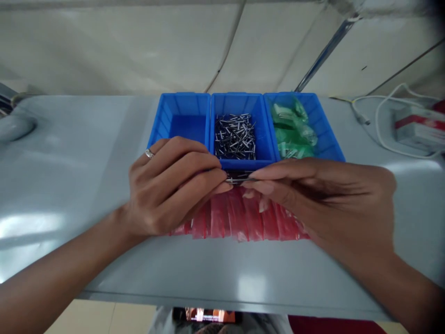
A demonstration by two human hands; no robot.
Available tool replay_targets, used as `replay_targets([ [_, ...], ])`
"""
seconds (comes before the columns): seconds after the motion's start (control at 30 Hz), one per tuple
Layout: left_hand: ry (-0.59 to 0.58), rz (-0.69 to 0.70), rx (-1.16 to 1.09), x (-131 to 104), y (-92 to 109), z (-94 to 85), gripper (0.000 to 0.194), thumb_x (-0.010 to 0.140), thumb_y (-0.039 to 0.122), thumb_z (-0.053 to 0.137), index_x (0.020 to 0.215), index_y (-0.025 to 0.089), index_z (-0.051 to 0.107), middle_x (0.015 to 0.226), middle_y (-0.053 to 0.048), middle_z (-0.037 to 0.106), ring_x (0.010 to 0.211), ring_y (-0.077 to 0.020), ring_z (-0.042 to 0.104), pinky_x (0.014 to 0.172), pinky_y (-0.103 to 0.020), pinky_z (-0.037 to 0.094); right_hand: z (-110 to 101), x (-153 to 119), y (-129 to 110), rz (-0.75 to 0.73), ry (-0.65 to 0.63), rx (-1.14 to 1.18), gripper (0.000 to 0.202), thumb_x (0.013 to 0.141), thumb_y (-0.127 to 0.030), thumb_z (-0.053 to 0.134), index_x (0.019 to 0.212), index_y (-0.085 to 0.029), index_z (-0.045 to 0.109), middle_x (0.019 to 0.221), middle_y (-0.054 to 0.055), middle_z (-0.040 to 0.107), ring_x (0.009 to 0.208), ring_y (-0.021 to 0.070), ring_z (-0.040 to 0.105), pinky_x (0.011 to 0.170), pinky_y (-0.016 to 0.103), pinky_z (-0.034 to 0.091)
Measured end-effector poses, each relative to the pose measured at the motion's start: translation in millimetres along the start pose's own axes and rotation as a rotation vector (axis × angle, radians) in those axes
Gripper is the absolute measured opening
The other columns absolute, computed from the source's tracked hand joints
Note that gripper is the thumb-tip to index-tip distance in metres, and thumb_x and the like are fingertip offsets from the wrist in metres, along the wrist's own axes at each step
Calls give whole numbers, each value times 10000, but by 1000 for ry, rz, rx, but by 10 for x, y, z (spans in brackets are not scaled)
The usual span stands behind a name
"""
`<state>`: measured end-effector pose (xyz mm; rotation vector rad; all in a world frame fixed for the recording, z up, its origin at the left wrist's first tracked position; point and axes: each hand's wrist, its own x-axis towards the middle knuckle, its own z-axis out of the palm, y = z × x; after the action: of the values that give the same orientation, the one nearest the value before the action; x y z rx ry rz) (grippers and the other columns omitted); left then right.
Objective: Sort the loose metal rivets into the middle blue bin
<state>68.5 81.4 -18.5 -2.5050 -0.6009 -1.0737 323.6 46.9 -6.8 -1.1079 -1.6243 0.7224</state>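
Note:
Between my two hands, just in front of the blue bins, runs a thin metal pin [239,179]. My left hand [174,190], with a ring on one finger, pinches its left end. The right end sits between the thumb and fingertip of my right hand [330,195]. Behind them, the middle blue bin [243,164] holds a heap of small metal pins [236,137]. Below my fingers lies a row of red plastic bags [239,220], partly covered by both hands.
The left blue bin [187,104] shows a bare bottom; the right one [328,134] holds green bags [294,130]. A white cable [378,120] and a red-and-white box [420,127] lie at the right. A lit phone [208,315] is below the table edge.

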Motion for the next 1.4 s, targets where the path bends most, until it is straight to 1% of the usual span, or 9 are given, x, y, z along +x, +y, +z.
replay_targets([
  [0.3, -81, -122, -24, -30, 57, -61, 194, 1030, 301, 666, 1200, 374, 724, 1085, -47, 817, 1037, -347, 779, 838, -606, 688, 5, 64, 29, 184, -96, 329, 153, 907, -204, 944, 999, -321, 909, 876, -65, 874, 716, 108, 816, 659, 193, 699],
  [0.5, -153, -260, 45, -45, 29, -67, 566, 939, 153, 663, 1419, 453, 644, 1156, -69, 808, 1026, -351, 757, 964, -655, 662, -151, 183, 25, 176, -79, 437, 390, 1064, -176, 730, 1340, -434, 825, 1250, -93, 878, 1079, 172, 869, 733, 269, 738],
  [0.57, -186, -276, 44, -39, 26, -53, 609, 937, 154, 670, 1450, 478, 617, 1215, -80, 798, 1071, -350, 752, 974, -664, 672, -219, 181, -4, 62, -116, 197, 362, 1088, -230, 723, 1353, -459, 816, 1228, -101, 880, 1075, 179, 866, 808, 326, 749],
  [0.63, -201, -272, 32, -39, 12, -31, 588, 945, 161, 685, 1451, 453, 622, 1286, -82, 785, 1153, -338, 755, 1000, -647, 690, -260, 164, 4, -241, -211, -233, 254, 1086, -235, 737, 1267, -368, 857, 1132, -65, 896, 978, 183, 863, 829, 355, 736],
  [0.73, -193, -215, 25, -55, -31, 11, 443, 984, 172, 699, 1411, 280, 656, 1400, -111, 761, 1288, -339, 757, 1046, -628, 705, -253, 150, 94, -762, -444, -805, 252, 1108, -128, 635, 1213, -204, 851, 1142, 11, 898, 970, 223, 847, 753, 374, 693],
  [0.8, -198, -190, 25, -72, -60, 35, 368, 1027, 176, 684, 1393, 184, 656, 1478, -138, 733, 1371, -360, 738, 1081, -626, 701, -223, 153, 164, -901, -525, -922, 309, 1123, -90, 549, 1249, -146, 826, 1197, 55, 886, 1018, 245, 833, 744, 383, 672],
  [1.0, -247, -198, 15, -117, -75, 60, 335, 1083, 202, 690, 1414, 165, 653, 1639, -167, 636, 1544, -348, 647, 1208, -566, 680, -175, 142, 245, -885, -496, -909, 276, 1121, -90, 561, 1252, -137, 800, 1137, 71, 865, 979, 230, 812, 775, 371, 655],
  [1.27, -290, -303, 12, -109, 11, 22, 315, 1097, 154, 638, 1367, 312, 680, 1584, -75, 687, 1449, -214, 720, 1187, -413, 727, -173, 60, 127, -691, -297, -756, 335, 1106, -141, 690, 1421, -246, 732, 1158, 15, 847, 997, 117, 797, 856, 255, 644],
  [1.4, -331, -365, 20, -88, 18, -21, 381, 1115, 222, 592, 1409, 462, 630, 1615, 7, 661, 1463, -202, 700, 1247, -430, 695, -194, 61, 75, -558, -229, -643, 141, 1109, -250, 721, 1214, -268, 812, 1103, -28, 881, 958, 112, 835, 790, 244, 627],
])
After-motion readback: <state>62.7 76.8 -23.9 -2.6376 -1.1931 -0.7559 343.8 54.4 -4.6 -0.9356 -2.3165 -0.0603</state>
